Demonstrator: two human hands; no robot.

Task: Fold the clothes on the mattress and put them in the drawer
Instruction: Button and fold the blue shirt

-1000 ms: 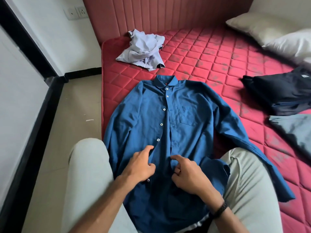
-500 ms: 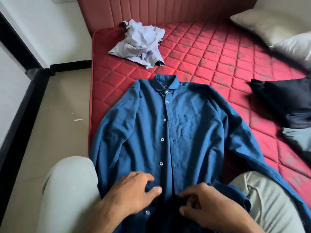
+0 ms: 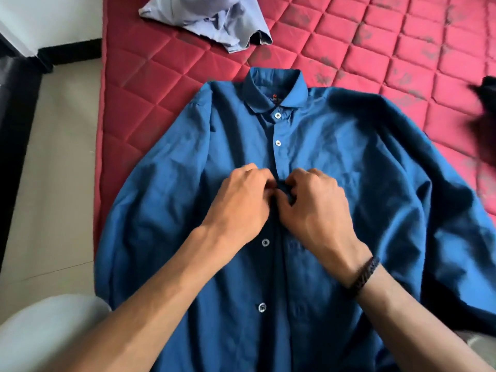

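A blue button-up shirt lies face up on the red quilted mattress, collar pointing away from me and sleeves spread to both sides. My left hand and my right hand meet at the middle of the button placket, just below the second button. The fingers of both hands curl in and pinch the placket fabric between them. A dark braided band sits on my right wrist. The button under my fingers is hidden.
A crumpled pale lilac garment lies at the mattress's far left. A dark garment shows at the right edge. Beige floor runs along the left of the mattress. My light-trousered knee is at bottom left.
Both hands have moved up the shirt front from the lower placket to its chest area and now pinch it. The view has come closer to the shirt.
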